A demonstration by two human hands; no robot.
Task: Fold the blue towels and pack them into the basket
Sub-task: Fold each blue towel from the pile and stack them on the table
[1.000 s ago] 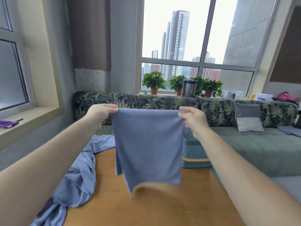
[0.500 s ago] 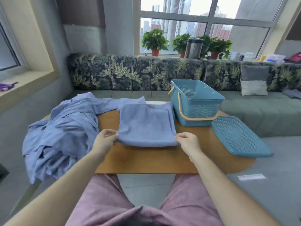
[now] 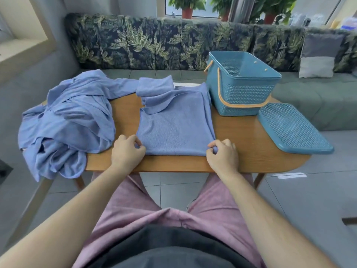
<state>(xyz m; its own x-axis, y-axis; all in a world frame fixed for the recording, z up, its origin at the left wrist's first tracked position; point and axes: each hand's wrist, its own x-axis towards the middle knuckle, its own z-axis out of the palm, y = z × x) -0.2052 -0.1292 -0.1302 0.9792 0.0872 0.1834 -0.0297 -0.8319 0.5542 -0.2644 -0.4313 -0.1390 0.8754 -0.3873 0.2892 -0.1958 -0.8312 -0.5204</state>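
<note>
A blue towel (image 3: 176, 124) lies flat on the wooden table (image 3: 241, 144), its far edge curled over. My left hand (image 3: 126, 151) pinches its near left corner and my right hand (image 3: 222, 153) pinches its near right corner. A small folded blue towel (image 3: 154, 87) sits just behind it. A heap of crumpled blue towels (image 3: 65, 120) covers the table's left end and hangs over the edge. The teal basket (image 3: 241, 88) with an orange handle stands open at the table's far right, and I see nothing inside it.
The basket's teal lid (image 3: 293, 128) lies on the table's right end, overhanging slightly. A leaf-patterned sofa (image 3: 154, 41) runs behind the table, with a grey cushion (image 3: 318, 55) at right. Potted plants stand on the sill. My pink-trousered legs are under the table.
A second ago I held the towel up in the air by its top corners. It now lies on the table, and my hands hold its near corners.
</note>
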